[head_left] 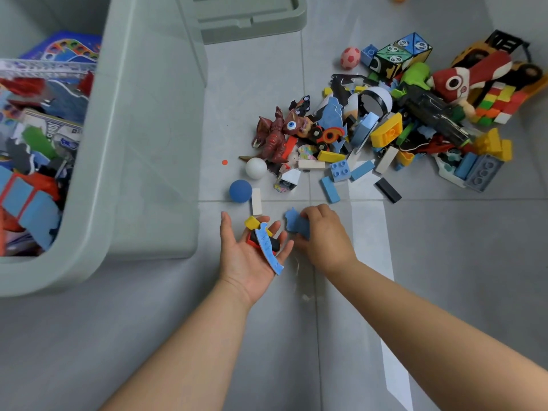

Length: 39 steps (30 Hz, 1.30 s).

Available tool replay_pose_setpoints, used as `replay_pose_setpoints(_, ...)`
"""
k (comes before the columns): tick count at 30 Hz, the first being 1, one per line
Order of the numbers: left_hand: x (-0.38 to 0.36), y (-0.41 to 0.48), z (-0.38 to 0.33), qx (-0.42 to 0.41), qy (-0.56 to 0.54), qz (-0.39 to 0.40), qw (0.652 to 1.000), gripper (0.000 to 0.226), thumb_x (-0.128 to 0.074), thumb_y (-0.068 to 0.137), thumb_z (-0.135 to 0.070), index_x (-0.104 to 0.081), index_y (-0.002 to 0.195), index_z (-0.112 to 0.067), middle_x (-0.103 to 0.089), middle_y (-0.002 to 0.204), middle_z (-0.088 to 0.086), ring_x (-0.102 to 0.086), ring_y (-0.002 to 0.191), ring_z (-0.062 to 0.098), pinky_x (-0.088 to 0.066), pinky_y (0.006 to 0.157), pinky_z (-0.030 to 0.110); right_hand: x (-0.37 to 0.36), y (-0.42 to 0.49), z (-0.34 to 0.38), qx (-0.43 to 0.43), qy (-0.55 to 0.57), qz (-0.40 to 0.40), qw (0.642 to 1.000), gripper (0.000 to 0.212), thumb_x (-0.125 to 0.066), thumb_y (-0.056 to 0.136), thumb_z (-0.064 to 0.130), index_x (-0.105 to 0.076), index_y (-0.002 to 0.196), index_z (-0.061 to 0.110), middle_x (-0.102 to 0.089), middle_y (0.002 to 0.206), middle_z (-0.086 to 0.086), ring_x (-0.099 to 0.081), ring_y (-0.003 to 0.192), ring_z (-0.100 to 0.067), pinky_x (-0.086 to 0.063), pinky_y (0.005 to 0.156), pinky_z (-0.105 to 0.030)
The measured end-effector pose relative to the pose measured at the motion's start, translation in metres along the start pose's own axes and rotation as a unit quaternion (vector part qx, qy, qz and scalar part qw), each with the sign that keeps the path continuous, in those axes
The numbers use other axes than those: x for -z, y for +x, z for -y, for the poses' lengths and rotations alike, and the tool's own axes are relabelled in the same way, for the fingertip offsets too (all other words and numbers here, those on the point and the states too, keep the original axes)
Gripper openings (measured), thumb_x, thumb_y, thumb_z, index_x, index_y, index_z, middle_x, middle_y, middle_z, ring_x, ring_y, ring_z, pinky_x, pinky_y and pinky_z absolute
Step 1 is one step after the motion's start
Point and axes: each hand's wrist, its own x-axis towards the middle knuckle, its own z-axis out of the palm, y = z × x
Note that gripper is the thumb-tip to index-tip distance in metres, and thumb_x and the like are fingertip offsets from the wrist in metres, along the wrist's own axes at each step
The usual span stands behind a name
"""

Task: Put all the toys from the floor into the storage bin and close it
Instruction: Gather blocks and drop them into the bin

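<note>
Blue foam piece point(293, 224) is pinched in the curled fingers of the right hand point(324, 237). Left hand point(247, 262) is held palm up, fingers loosely spread, nothing gripped; 3 items are carried on it: curved blue strip point(268, 247), yellow block point(252, 223), red-black piece point(252, 240). Toy pile point(385, 129) is spread on the floor point(267, 351) beyond the hands. Storage bin point(98, 173) is seen at left, uncovered and partly filled, with the lid point(246, 16) laid behind it.

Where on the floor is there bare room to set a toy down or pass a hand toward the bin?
Bare floor runs between the storage bin wall and the blue ball, and across the stretch nearest the camera. Crowded: the toy pile at upper right, and inside the bin.
</note>
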Motion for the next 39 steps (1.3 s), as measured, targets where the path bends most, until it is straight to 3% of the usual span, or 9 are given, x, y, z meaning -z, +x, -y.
replay_pose_setpoints(4, 0.002, 0.002, 0.001, 0.009, -0.019, -0.002, 1.0, 0.065, -0.039, 0.082, -0.07, -0.066, 0.091, -0.012, -0.063, 0.103, 0.013, -0.059, 0.099, 0.031, -0.049, 0.078, 0.047, 0.02, -0.003, 0.01, -0.075, 0.191, -0.064, 0.977, 0.037, -0.067, 0.079, 0.019, -0.055, 0.113, 0.014, -0.052, 0.111, -0.004, -0.053, 0.084, -0.012, -0.045, 0.072, -0.021)
replay_pose_setpoints(9, -0.002, 0.003, 0.0, 0.027, -0.016, 0.03, 0.999, 0.064, -0.036, 0.082, -0.07, -0.063, 0.107, -0.018, -0.071, 0.095, 0.01, -0.067, 0.09, 0.029, -0.052, 0.086, 0.04, 0.034, -0.045, 0.052, 0.048, 0.311, -0.026, 0.949, 0.041, -0.076, 0.073, 0.018, -0.062, 0.112, 0.021, -0.05, 0.097, 0.01, -0.052, 0.075, 0.005, -0.043, 0.068, -0.006)
replay_pose_setpoints(14, -0.004, 0.001, -0.003, 0.013, -0.027, 0.04, 0.999, 0.049, -0.039, 0.089, -0.057, -0.063, 0.092, -0.014, -0.072, 0.085, 0.011, -0.066, 0.081, 0.026, -0.048, 0.08, 0.043, 0.036, -0.023, 0.006, -0.05, 0.235, -0.111, 0.964, 0.03, -0.065, 0.084, 0.013, -0.059, 0.113, 0.018, -0.045, 0.104, 0.006, -0.051, 0.071, -0.003, -0.046, 0.074, -0.018)
replay_pose_setpoints(18, -0.003, -0.002, -0.003, 0.016, -0.021, 0.03, 0.999, 0.049, -0.04, 0.089, -0.056, -0.063, 0.095, -0.014, -0.072, 0.088, 0.013, -0.06, 0.09, 0.027, -0.048, 0.08, 0.044, 0.028, -0.002, -0.03, -0.042, 0.088, 0.0, 0.995, 0.038, -0.062, 0.087, 0.016, -0.052, 0.124, 0.018, -0.042, 0.124, -0.001, -0.049, 0.092, -0.014, -0.041, 0.084, -0.02)
replay_pose_setpoints(22, -0.008, -0.006, -0.003, 0.013, -0.036, 0.02, 0.999, 0.048, -0.04, 0.089, -0.055, -0.063, 0.094, -0.014, -0.066, 0.099, 0.013, -0.059, 0.09, 0.027, -0.049, 0.082, 0.045, 0.021, 0.001, -0.034, -0.049, 0.088, -0.013, 0.995, 0.013, -0.057, 0.091, 0.019, -0.062, 0.1, 0.012, -0.052, 0.1, -0.001, -0.053, 0.091, -0.02, -0.038, 0.074, -0.019)
replay_pose_setpoints(25, -0.018, -0.011, -0.002, 0.007, -0.037, 0.023, 0.999, 0.047, -0.039, 0.089, -0.056, -0.063, 0.091, -0.016, -0.064, 0.101, 0.011, -0.058, 0.091, 0.026, -0.048, 0.084, 0.045, 0.033, -0.013, -0.015, -0.112, 0.291, -0.082, 0.947, 0.005, -0.058, 0.09, 0.017, -0.061, 0.09, 0.013, -0.058, 0.093, -0.001, -0.055, 0.082, -0.011, -0.041, 0.065, -0.01)
replay_pose_setpoints(29, -0.065, -0.035, -0.002, -0.016, -0.016, 0.057, 0.998, 0.056, -0.034, 0.088, -0.063, -0.07, 0.079, -0.02, -0.071, 0.09, 0.005, -0.067, 0.079, 0.021, -0.057, 0.067, 0.03, 0.069, -0.048, 0.043, -0.025, 0.515, -0.104, 0.85, 0.01, -0.059, 0.087, 0.004, -0.055, 0.079, 0.009, -0.059, 0.112, 0.004, -0.059, 0.091, 0.01, -0.046, 0.08, -0.011)
replay_pose_setpoints(33, -0.129, -0.094, -0.022, -0.084, -0.027, 0.084, 0.993, 0.053, -0.04, 0.083, -0.066, -0.066, 0.076, -0.02, -0.069, 0.091, 0.008, -0.064, 0.091, 0.026, -0.047, 0.095, 0.038, 0.121, -0.065, 0.104, 0.072, 0.556, -0.147, 0.815, 0.015, -0.057, 0.082, 0.007, -0.055, 0.089, 0.02, -0.059, 0.118, 0.004, -0.054, 0.117, -0.007, -0.043, 0.099, -0.028)
replay_pose_setpoints(39, -0.149, -0.194, -0.104, -0.27, -0.064, 0.029, 0.96, 0.053, -0.027, 0.093, -0.053, -0.066, 0.096, -0.017, -0.07, 0.099, 0.01, -0.067, 0.094, 0.023, -0.048, 0.083, 0.033, 0.177, -0.086, 0.234, 0.141, 0.578, -0.015, 0.804, 0.036, -0.046, 0.093, 0.002, -0.055, 0.118, 0.026, -0.064, 0.109, 0.019, -0.057, 0.108, 0.004, -0.043, 0.094, -0.015)
